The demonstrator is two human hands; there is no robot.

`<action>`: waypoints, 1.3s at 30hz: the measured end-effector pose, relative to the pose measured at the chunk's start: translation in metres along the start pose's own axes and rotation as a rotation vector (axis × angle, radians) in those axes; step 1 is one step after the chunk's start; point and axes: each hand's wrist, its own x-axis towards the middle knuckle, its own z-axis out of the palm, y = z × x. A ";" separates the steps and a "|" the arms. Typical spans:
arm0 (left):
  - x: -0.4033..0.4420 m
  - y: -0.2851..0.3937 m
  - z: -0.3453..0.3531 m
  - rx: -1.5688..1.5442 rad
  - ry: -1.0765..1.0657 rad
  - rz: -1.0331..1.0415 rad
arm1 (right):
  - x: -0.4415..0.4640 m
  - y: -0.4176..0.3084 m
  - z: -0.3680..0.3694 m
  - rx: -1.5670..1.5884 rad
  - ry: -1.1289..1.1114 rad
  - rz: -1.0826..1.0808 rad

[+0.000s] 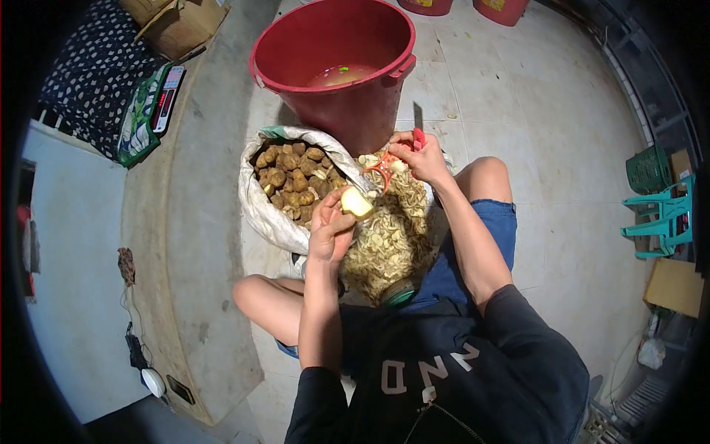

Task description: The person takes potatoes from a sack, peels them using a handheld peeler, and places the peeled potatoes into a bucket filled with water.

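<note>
Fingers of the left hand (330, 231) are clamping a partly peeled tuber (356, 202) above a pile of peelings (390, 240), while the right hand (423, 160) is gripping a red-handled knife (419, 139), fingers closed. Peeling is apparently proceeding; the next stroke is probably calling for a steadied tuber.

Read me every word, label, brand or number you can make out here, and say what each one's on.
"DNN", as it looks from this view, on the dark shirt; the first letter could be an O.
Red display on the scale: lit, but too small to read.
Yellow labels on two red buckets at the top edge: cut off and too blurred to read.
I can't read any other text.
</note>
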 end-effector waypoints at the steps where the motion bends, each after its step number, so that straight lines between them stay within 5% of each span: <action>1: 0.003 -0.001 -0.008 -0.030 0.007 0.001 | -0.002 -0.007 0.001 0.056 0.007 0.024; 5: 0.006 -0.007 -0.016 0.295 0.070 0.136 | -0.018 -0.029 0.015 0.148 -0.024 0.003; 9: -0.001 0.000 0.013 -0.094 -0.014 0.039 | -0.004 -0.004 0.006 0.166 0.110 0.052; 14: 0.002 -0.004 -0.002 0.263 0.060 0.125 | -0.017 -0.025 0.018 0.149 -0.019 -0.035; 17: 0.001 -0.002 0.000 -0.180 -0.016 -0.012 | -0.005 0.009 0.008 0.139 0.084 0.040; 22: 0.002 -0.005 -0.006 0.106 0.013 0.084 | -0.017 -0.017 0.020 0.065 -0.030 0.001; 26: 0.002 0.000 0.003 -0.243 0.008 -0.038 | -0.013 -0.010 0.018 0.114 0.122 0.091; 29: 0.003 -0.003 -0.003 0.233 0.041 0.163 | -0.023 -0.040 0.024 0.033 0.002 -0.015; 32: 0.001 0.003 0.002 -0.177 -0.012 -0.025 | -0.010 0.014 0.011 0.047 0.083 0.040; 34: 0.001 0.004 0.004 -0.195 0.022 -0.039 | -0.016 -0.020 0.019 0.066 0.137 0.088; 36: 0.003 -0.005 -0.010 0.218 0.073 0.160 | -0.025 -0.049 0.027 0.118 0.020 0.020; 39: -0.001 -0.004 -0.002 -0.012 0.073 0.080 | -0.017 -0.005 0.016 -0.003 0.073 0.007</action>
